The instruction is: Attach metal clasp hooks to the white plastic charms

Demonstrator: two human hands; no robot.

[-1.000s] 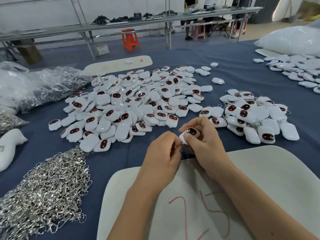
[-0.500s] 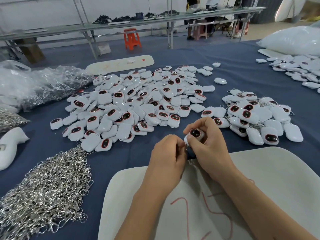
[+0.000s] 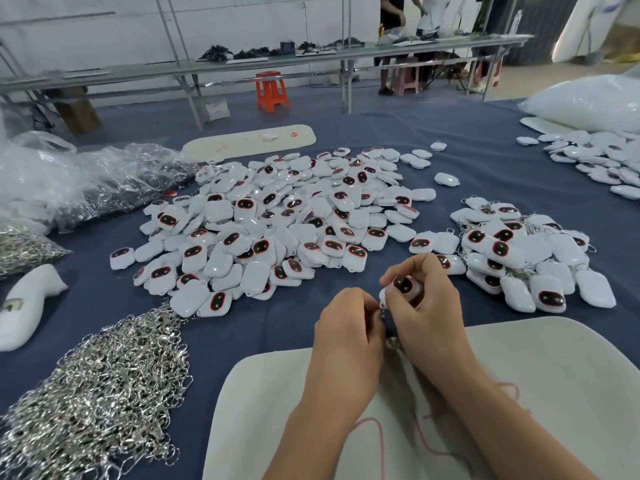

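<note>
Metal glints between the two hands where a clasp hook (image 3: pixel 383 310) hangs just under the white charm (image 3: pixel 403 287), and the right hand's fingers (image 3: pixel 398 299) pinch that charm, dark face up, above the near edge of the blue bench (image 3: pixel 485 161). The left hand (image 3: pixel 348 327) curls in beside it, fingertips pressed together on the hook as far as the view shows; the join itself is hidden. A slip here could let the tiny hook spring free and drop onto the white board (image 3: pixel 554 375) or cloth, or miss the charm's loop. Compared with a second ago, both hands sit slightly further right and the charm is turned more upright; the loose hook heap (image 3: pixel 104 393) and the charm pile (image 3: pixel 277 220) lie unchanged.
</note>
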